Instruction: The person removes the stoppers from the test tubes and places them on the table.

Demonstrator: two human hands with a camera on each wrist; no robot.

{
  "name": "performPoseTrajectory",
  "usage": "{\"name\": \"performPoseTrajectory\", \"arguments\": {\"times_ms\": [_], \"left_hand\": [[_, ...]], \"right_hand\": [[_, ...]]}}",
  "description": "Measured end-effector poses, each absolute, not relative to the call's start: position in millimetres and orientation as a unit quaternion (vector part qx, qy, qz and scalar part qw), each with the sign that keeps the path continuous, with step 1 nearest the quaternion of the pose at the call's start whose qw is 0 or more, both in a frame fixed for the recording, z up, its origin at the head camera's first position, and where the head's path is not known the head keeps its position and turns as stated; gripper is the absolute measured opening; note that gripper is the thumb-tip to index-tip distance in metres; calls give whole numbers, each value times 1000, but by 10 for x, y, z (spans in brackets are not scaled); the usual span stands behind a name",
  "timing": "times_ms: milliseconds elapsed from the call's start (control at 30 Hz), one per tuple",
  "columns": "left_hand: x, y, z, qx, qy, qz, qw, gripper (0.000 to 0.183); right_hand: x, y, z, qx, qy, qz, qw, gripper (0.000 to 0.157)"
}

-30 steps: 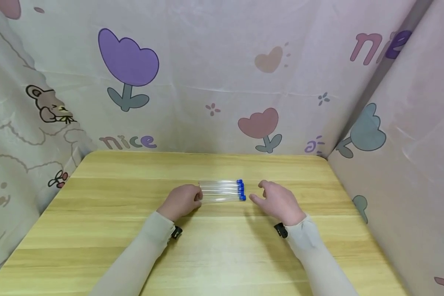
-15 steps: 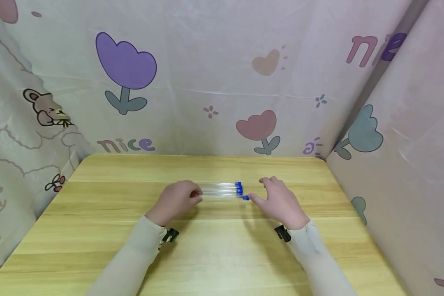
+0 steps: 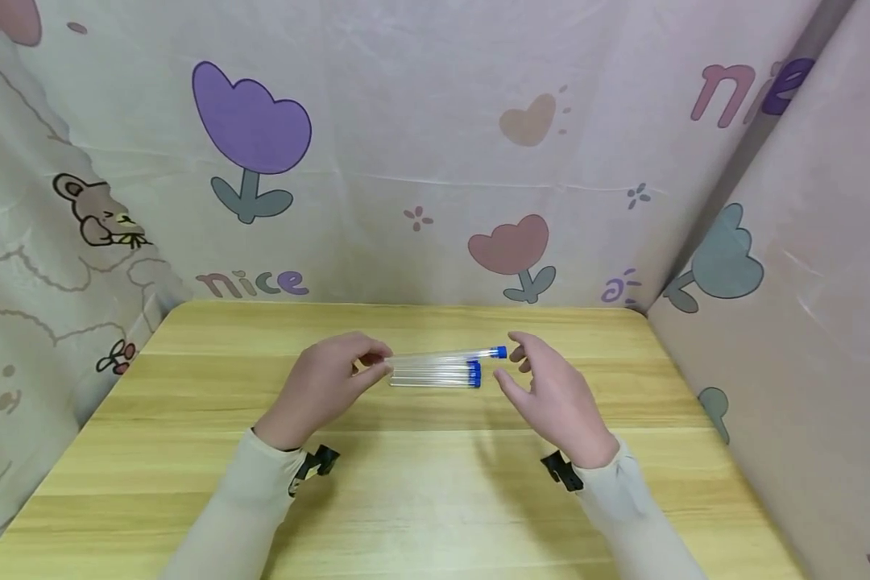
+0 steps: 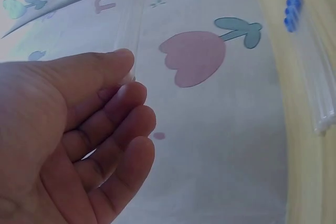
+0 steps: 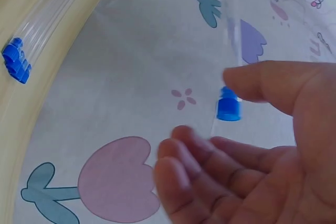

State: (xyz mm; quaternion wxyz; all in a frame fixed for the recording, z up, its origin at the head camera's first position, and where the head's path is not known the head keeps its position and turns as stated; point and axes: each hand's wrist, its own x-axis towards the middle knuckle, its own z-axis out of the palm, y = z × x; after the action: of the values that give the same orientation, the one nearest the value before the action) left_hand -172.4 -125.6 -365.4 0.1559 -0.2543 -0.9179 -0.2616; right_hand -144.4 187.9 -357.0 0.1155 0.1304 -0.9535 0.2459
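Note:
My left hand (image 3: 328, 379) pinches the bottom end of a clear test tube (image 4: 132, 19) between thumb and fingers. The tube points to the right above the table, its blue cap (image 3: 502, 352) close to my right hand (image 3: 551, 395). My right hand holds nothing; its thumb and fingers stand apart around the cap's end, as the right wrist view shows. Below the raised tube several more capped test tubes (image 3: 435, 377) lie side by side on the table, their blue caps (image 5: 17, 61) all at the right end.
The wood-grain table (image 3: 435, 499) stretches under both arms. A printed curtain (image 3: 377, 105) with flowers and lettering hangs along the back and both sides. A black wrist camera (image 3: 317, 463) sits at my left cuff, another black camera (image 3: 561, 470) at the right one.
My left hand has lifted one test tube off the near side of the row and carried it up and away from me. My right hand has stayed near the caps, its fingers spread.

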Motion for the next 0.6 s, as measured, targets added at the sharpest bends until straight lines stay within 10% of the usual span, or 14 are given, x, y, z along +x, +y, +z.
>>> {"name": "performPoseTrajectory", "arguments": {"times_ms": [600], "left_hand": [[-1636,-1308,-3521,-290,-893,-261,225,19]], "right_hand": [[-1458,1876,-3584,223,-871,390,198,23]]}}
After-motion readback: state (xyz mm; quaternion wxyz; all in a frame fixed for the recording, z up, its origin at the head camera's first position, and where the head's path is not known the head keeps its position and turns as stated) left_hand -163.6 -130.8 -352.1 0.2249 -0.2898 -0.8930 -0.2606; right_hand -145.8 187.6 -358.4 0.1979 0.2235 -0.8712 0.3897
